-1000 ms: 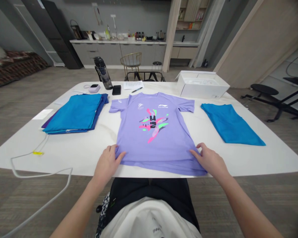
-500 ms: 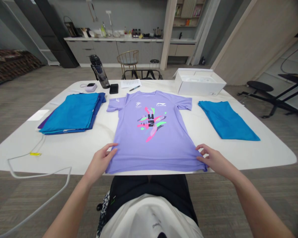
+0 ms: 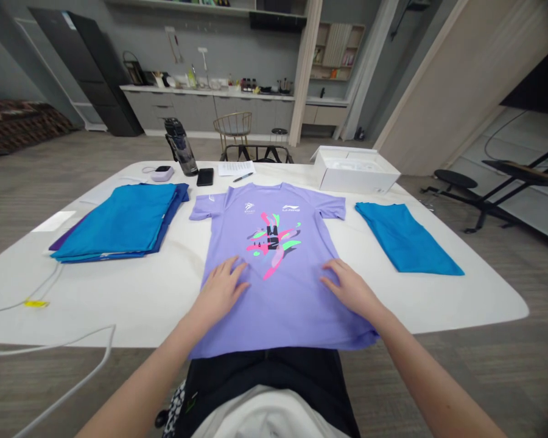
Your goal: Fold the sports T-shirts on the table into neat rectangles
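Note:
A purple T-shirt [image 3: 283, 304] with a colourful print lies spread face up on the white table [image 3: 164, 304], its collar away from me and its hem at the near edge. My left hand [image 3: 223, 286] rests on the shirt's left side below the print, fingers apart. On the right side of the shirt lies my right hand [image 3: 349, 286], also with its fingers spread. Neither hand grips the cloth. To the left is a stack of folded blue shirts [image 3: 119, 219]; a single folded blue shirt [image 3: 406, 237] lies to the right.
Along the far edge stand a dark bottle [image 3: 181, 148], a black wallet-like item [image 3: 205, 177], a pen [image 3: 243, 177], paper [image 3: 237, 168] and an open white box [image 3: 356, 170]. A white cable [image 3: 73, 340] hangs over the near left edge.
Both hands have let go of the shirt's lower side edges and moved inward and up onto its front. The hem now hangs closer to me, and the view has tilted up slightly.

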Tool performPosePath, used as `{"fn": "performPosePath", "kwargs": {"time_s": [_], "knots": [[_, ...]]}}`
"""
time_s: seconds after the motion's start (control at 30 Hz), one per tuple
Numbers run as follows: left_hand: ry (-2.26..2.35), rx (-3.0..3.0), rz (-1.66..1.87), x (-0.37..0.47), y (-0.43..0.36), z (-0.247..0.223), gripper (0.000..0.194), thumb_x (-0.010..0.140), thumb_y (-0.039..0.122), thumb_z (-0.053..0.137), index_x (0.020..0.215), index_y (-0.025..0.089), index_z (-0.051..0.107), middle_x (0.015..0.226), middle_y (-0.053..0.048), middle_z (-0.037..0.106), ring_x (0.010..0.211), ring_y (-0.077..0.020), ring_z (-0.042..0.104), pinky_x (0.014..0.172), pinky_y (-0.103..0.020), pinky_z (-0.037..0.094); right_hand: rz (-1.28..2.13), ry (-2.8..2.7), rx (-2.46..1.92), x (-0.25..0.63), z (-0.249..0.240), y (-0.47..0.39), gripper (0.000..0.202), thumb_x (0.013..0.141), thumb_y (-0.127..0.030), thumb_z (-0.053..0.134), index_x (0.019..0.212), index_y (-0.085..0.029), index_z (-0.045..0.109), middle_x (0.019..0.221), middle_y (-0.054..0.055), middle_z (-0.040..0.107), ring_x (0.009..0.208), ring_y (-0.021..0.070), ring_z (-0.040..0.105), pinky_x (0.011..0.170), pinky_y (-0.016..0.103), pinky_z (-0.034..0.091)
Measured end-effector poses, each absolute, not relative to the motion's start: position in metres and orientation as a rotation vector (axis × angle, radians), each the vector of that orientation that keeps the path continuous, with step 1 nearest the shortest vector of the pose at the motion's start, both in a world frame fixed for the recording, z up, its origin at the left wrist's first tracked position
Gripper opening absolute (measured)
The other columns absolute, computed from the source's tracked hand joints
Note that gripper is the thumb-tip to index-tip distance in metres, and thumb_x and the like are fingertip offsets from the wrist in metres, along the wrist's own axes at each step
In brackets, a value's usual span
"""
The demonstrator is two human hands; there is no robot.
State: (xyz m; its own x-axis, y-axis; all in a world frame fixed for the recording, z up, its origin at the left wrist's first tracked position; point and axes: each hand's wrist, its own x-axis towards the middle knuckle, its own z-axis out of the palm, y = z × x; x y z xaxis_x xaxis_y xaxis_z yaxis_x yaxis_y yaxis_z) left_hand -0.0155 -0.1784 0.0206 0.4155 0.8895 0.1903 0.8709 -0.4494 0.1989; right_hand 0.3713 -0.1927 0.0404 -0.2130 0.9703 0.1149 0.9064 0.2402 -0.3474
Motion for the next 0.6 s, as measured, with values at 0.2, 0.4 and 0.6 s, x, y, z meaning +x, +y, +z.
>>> {"fn": "performPosePath", "kwargs": {"time_s": [0.2,0.4,0.6], "knots": [[1.646,2.56,0.229,-0.006,-0.144,-0.001,0.064,0.102,0.06,0.032,0.159,0.03,0.034,0.166,-0.007,0.03,0.154,-0.03,0.025,0.124,-0.056,0.019,-0.007,-2.295,-2.07,0.371,0.014,-0.18,0.058,0.103,-0.051,0.041,0.151,-0.019,0.047,0.157,0.017,0.043,0.143,0.0354,0.042,0.115,0.05,0.037],[1.75,2.503,0.193,-0.013,-0.136,-0.002,0.067,0.101,0.065,0.026,0.16,0.031,0.031,0.168,-0.006,0.024,0.155,-0.0305,0.022,0.124,-0.059,0.014,-0.157,-2.154,-2.318,0.384,0.014,-0.175,0.066,0.103,-0.057,0.037,0.153,-0.015,0.045,0.152,0.023,0.047,0.14,0.0404,0.044,0.112,0.056,0.037],[1.701,2.485,0.162,0.029,-0.063,0.007,0.065,0.103,0.06,0.021,0.159,0.029,0.033,0.168,-0.008,0.023,0.155,-0.0303,0.021,0.122,-0.06,0.017,0.259,-2.398,-1.743,0.331,0.026,-0.094,0.066,0.104,-0.057,0.031,0.156,-0.017,0.039,0.166,0.012,0.029,0.154,0.0257,0.024,0.124,0.042,0.024]]}}
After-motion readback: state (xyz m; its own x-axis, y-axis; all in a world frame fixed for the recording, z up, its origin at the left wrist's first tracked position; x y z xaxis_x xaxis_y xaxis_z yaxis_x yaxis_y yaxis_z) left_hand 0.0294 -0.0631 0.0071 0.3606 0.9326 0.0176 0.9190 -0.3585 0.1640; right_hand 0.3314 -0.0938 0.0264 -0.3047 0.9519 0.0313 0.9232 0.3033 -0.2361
